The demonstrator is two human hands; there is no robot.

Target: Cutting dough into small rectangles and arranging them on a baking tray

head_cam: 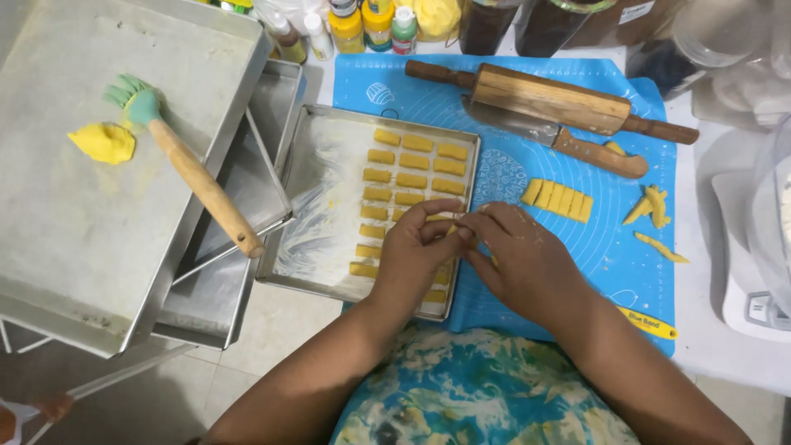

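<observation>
My left hand (416, 247) and right hand (515, 255) pinch a small yellow dough piece (452, 229) between fingertips, I think, at the baking tray's (329, 124) right edge. I'd best press lightly, keeping it as straight as the rows already laid.

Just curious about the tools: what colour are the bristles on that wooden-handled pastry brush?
Mint green, on the pastry brush, seen best in the head view.
</observation>
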